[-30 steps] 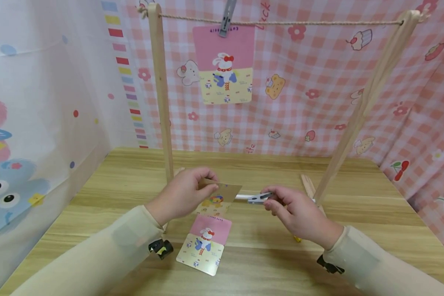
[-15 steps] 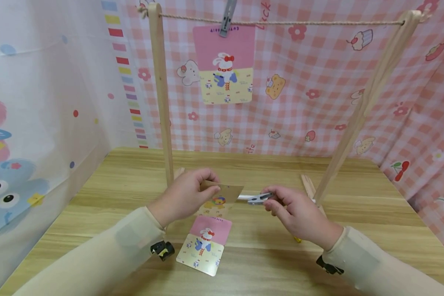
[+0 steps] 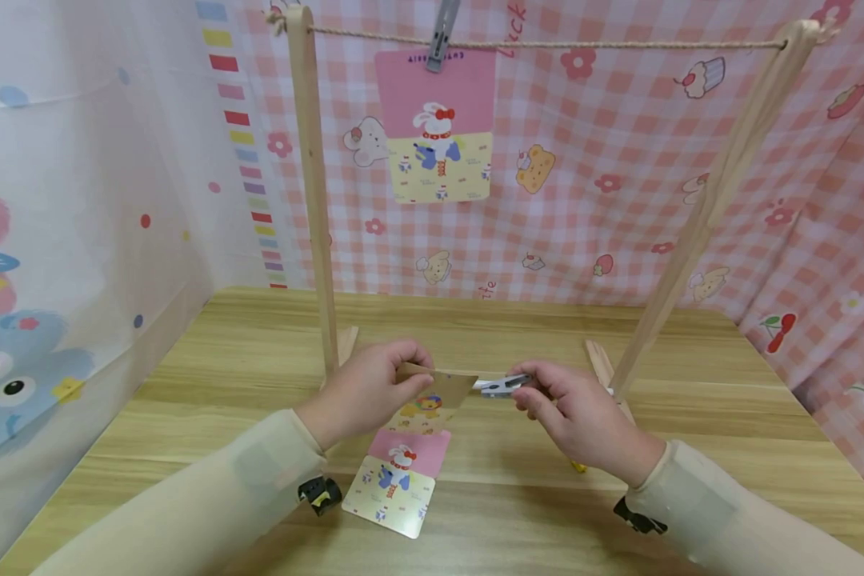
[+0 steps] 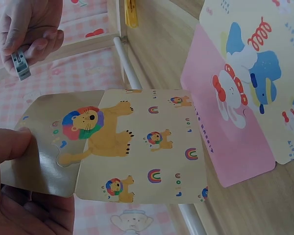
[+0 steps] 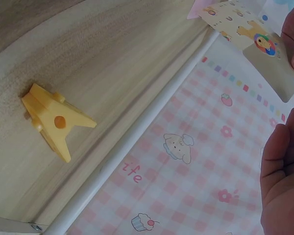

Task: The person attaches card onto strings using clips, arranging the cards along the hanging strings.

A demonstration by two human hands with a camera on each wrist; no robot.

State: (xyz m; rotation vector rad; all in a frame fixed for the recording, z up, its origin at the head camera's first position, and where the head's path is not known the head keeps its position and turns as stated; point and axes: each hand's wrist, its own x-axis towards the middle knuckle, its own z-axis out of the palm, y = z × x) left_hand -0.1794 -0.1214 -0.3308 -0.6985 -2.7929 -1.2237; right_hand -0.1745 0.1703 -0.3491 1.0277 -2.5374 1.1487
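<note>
My left hand (image 3: 367, 396) pinches the brown end of a lion card (image 4: 142, 147) between thumb and fingers, holding it above the table. My right hand (image 3: 586, 424) grips a grey clothespin (image 3: 502, 386) that points left. In the head view the card's right corner is close to the clothespin's tip; the left wrist view has them well apart. Under the lion card, a pink and yellow rabbit card (image 3: 392, 488) lies on the table, its top partly covered. Another rabbit card (image 3: 439, 100) hangs from a rope (image 3: 619, 45) by a grey clothespin (image 3: 442, 36).
A wooden frame has a left post (image 3: 315, 200) and a right post (image 3: 691, 232) with the rope strung between them. A white rod (image 5: 132, 137) runs low across it. On the table lies a yellow clip (image 5: 56, 122), mostly hidden under the right hand in the head view.
My left hand has moved slightly right and down with the lion card, so its corner sits closer to the clothespin in the head view. My right hand has stayed nearly still.
</note>
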